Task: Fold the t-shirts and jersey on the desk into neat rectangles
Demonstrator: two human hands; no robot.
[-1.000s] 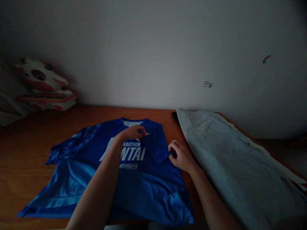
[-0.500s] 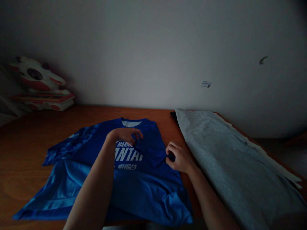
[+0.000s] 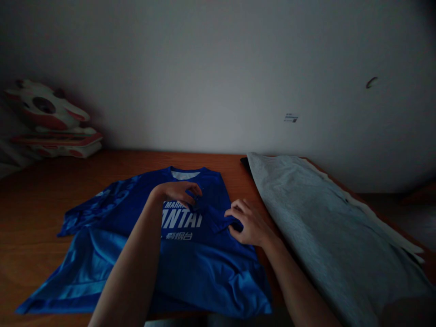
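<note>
A blue T-shirt [image 3: 200, 268] with white lettering on its chest lies front up, its collar away from me. One sleeve [image 3: 218, 220] is folded inward over the chest. Over the lettering, my left hand [image 3: 180, 192] bends at the wrist, and its curled fingers pinch the sleeve cloth. At the shirt's right side my right hand [image 3: 248, 222] curls its fingers and thumb around the sleeve's edge; the exact contact is partly hidden. The lower part of the shirt is wrinkled, and its left sleeve [image 3: 98, 204] spreads outward.
The shirt rests on a brown wooden table [image 3: 27, 218] against a pale wall [image 3: 190, 81]. To the right lies a grey garment [image 3: 306, 218] on white and dark cloth. A cow-shaped figure [image 3: 51, 118] stands at the back left.
My right hand has moved slightly left, bringing the sleeve edge further inward over the shirt. My left hand stays nearly in place on the cloth.
</note>
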